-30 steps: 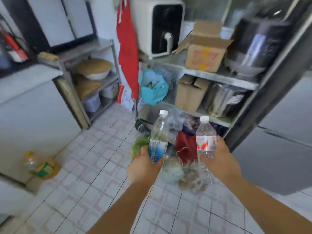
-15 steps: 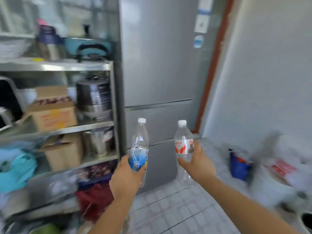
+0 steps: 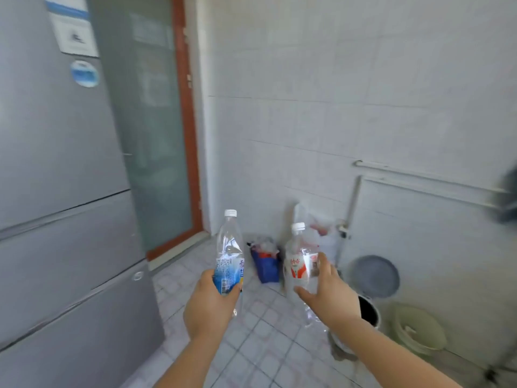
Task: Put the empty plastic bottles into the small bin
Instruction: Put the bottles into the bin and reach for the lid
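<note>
My left hand (image 3: 208, 306) grips a clear empty bottle with a blue label (image 3: 229, 256) and white cap, held upright. My right hand (image 3: 328, 294) grips a second clear bottle with a red and white label (image 3: 299, 264), also upright. A small bin (image 3: 369, 308) with a dark inside and a raised grey lid (image 3: 376, 275) stands on the floor by the wall, just right of my right hand and partly hidden by my forearm.
A grey fridge (image 3: 64, 191) fills the left side. A glass door with a red-brown frame (image 3: 156, 135) is behind it. A blue bag (image 3: 265, 264) and a white plastic bag (image 3: 321, 233) sit against the tiled wall. A pale green bucket (image 3: 416, 329) stands right of the bin.
The view has swung right, from the shelves past the fridge to the tiled corner with the bin. Both hands kept their bottles upright throughout.
</note>
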Motion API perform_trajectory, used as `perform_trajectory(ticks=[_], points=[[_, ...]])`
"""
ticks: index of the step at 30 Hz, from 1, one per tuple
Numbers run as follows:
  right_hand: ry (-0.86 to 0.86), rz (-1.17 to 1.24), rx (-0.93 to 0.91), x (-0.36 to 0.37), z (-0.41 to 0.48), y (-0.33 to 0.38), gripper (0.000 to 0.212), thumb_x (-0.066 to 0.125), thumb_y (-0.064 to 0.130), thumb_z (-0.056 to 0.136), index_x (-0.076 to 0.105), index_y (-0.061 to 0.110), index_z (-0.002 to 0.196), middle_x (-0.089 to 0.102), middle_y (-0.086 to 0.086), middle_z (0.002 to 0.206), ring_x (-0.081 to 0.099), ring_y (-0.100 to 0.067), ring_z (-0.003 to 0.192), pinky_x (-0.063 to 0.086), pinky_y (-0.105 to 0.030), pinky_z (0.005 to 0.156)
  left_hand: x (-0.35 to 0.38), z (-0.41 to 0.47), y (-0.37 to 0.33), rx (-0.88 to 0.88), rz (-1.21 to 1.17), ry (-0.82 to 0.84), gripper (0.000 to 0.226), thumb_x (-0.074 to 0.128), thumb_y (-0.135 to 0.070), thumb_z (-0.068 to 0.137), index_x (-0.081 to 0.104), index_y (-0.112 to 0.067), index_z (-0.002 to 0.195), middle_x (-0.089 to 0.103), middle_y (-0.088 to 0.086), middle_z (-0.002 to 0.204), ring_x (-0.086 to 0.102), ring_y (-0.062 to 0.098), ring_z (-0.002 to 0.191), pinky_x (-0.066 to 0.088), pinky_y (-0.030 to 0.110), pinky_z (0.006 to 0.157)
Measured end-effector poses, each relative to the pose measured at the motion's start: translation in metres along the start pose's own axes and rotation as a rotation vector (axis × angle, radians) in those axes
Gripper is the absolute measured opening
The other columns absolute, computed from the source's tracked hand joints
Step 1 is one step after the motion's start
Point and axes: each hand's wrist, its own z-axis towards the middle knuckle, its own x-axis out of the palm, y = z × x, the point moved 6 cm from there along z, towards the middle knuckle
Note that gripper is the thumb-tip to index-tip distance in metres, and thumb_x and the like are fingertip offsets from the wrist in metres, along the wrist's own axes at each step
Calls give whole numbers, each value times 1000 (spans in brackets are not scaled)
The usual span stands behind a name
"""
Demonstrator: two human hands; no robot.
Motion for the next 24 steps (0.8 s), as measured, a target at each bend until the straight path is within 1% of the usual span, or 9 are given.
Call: perform_trajectory(ticks=[3, 5, 9, 13, 16, 18, 20, 22, 24], points=[[-11, -36, 62, -14, 24, -55, 89, 57, 59, 79, 8, 22, 144, 50, 0, 133, 65, -22, 89, 54, -37, 61, 66, 5, -43, 81, 22, 85, 48, 71, -57, 66, 52, -31, 102, 65, -10, 90, 61, 17, 75, 45, 30, 57], [-23, -40, 112, -21, 40, -87, 89, 58, 57, 79, 10, 21, 144, 47, -1, 136, 65, -21, 88, 51, -33, 58, 103, 9, -70, 120, 24, 142, 47, 71, -55, 68, 53, -30, 103, 65, -11, 92, 61, 16, 78, 44, 29, 58], [-36, -70, 214, -27, 79, -138, 87, 55, 59, 82, 7, 21, 144, 41, -2, 142, 64, -23, 94, 45, -31, 58, 173, 29, -114, 188, 20, 261, 41, 71, -51, 70, 53, -29, 100, 64, -12, 87, 58, 15, 73, 41, 28, 56], [-69, -87, 291, -28, 131, -179, 86, 53, 59, 82, 7, 21, 144, 40, -1, 143, 63, -24, 98, 45, -31, 58, 245, 68, -147, 284, 40, 351, 44, 68, -54, 71, 51, -30, 103, 65, -11, 95, 61, 17, 79, 44, 29, 57], [-102, -80, 376, -25, 175, -209, 87, 54, 58, 82, 6, 22, 145, 38, 1, 144, 64, -22, 93, 43, -31, 55, 296, 106, -170, 341, 55, 381, 51, 67, -57, 70, 51, -31, 110, 65, -13, 102, 62, 17, 86, 47, 30, 61], [-110, -70, 437, -21, 202, -226, 87, 55, 57, 81, 7, 21, 144, 40, 2, 143, 64, -22, 88, 42, -30, 52, 327, 129, -184, 376, 64, 414, 52, 66, -57, 70, 51, -29, 112, 65, -11, 104, 63, 18, 88, 50, 32, 64], [-119, -62, 484, -16, 228, -243, 86, 56, 57, 81, 8, 21, 144, 40, 2, 143, 64, -22, 85, 42, -30, 51, 356, 148, -198, 404, 67, 455, 51, 67, -55, 71, 51, -28, 111, 64, -10, 104, 62, 18, 89, 50, 32, 65], [-122, -55, 522, -11, 251, -260, 86, 55, 57, 80, 9, 21, 143, 40, 2, 143, 64, -24, 87, 44, -31, 54, 384, 166, -209, 421, 80, 481, 49, 68, -54, 72, 51, -27, 109, 64, -9, 101, 62, 19, 87, 50, 33, 66], [-127, -44, 565, -6, 269, -278, 86, 55, 58, 81, 9, 21, 143, 39, 1, 144, 64, -25, 89, 47, -32, 56, 416, 180, -217, 440, 107, 514, 47, 69, -53, 72, 51, -26, 106, 65, -7, 98, 62, 18, 83, 50, 32, 63]])
